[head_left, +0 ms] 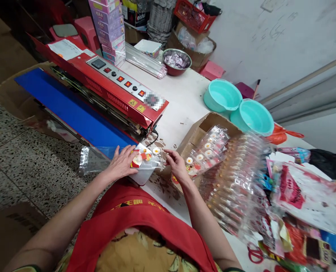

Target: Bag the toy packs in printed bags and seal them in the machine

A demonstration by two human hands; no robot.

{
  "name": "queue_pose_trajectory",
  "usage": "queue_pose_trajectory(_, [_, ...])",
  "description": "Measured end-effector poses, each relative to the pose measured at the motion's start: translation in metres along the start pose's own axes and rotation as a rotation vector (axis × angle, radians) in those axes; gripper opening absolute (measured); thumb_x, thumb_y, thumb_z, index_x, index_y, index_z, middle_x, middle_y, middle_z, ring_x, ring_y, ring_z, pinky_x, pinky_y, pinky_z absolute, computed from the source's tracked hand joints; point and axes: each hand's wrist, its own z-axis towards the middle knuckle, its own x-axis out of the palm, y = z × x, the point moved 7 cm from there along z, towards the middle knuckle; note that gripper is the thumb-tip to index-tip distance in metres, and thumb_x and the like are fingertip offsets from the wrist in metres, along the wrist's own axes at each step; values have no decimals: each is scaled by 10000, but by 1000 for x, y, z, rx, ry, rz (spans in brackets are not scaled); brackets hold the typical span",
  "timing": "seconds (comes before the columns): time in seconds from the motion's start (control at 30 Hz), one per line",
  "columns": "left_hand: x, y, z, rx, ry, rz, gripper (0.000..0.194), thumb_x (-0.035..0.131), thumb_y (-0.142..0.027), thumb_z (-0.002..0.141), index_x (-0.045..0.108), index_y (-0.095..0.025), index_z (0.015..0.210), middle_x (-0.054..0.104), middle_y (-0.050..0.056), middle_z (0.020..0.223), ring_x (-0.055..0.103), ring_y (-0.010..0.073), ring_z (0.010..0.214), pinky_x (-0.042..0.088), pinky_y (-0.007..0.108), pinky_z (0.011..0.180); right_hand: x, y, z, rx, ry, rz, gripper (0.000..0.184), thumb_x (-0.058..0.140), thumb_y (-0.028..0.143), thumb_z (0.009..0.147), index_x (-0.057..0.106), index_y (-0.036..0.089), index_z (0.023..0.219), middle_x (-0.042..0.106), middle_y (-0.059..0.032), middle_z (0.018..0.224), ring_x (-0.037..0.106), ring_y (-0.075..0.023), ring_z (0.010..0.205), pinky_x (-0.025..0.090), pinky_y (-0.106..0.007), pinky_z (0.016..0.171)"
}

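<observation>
A clear plastic bag (156, 160) with fried-egg shapes and a red-and-yellow print lies across a translucent plastic tub (145, 176) at the table's front edge. Its empty-looking clear end stretches left over the edge of a blue conveyor belt (71, 109). My left hand (121, 162) rests flat on the bag's middle with fingers extended. At the bag's right end, the thumb and fingers of my right hand (177, 165) pinch its edge. Just right of that hand, similar filled bags (209, 149) lie in an open cardboard box (197, 132).
A red sealing machine (113, 88) stands behind the belt. Packed bags form a long row (236, 177) on the right. Two turquoise basins (251, 118), a metal bowl (177, 60) of sachets and stacked small boxes (109, 30) are farther back. Red-handled scissors (255, 253) lie front right.
</observation>
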Motion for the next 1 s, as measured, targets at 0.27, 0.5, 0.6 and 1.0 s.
queue_pose_trajectory(0.27, [-4,-3,0,4,5,6,639,680,-446,766,479,-224,1331,367,145,1507,299,328,1393,94,633,1134,2,-24,0,40,-171,178,319,708,454,714,614,194,872,624,-5,807,568,-137,699,487,-273,699])
queue_pose_trajectory(0.5, [0,0,2,13,6,4,659,684,-459,755,481,-227,1337,360,145,1509,296,337,1392,78,635,1134,5,-23,4,-66,-197,-183,253,663,413,765,667,190,886,619,-27,838,529,-150,684,472,-293,696])
queue_pose_trajectory(0.6, [1,1,2,12,1,-8,659,684,-469,752,485,-240,1337,361,139,1509,300,338,1391,64,632,1138,2,-13,1,-96,-191,-278,346,725,415,729,647,191,982,596,-51,938,542,-173,735,488,-316,699])
queue_pose_trajectory(1.0, [1,1,0,17,8,21,686,699,-454,751,465,-233,1357,337,137,1526,282,335,1403,96,626,1139,83,61,13,-543,290,-942,227,721,306,808,680,207,1008,542,-113,1091,467,-273,997,457,-393,824])
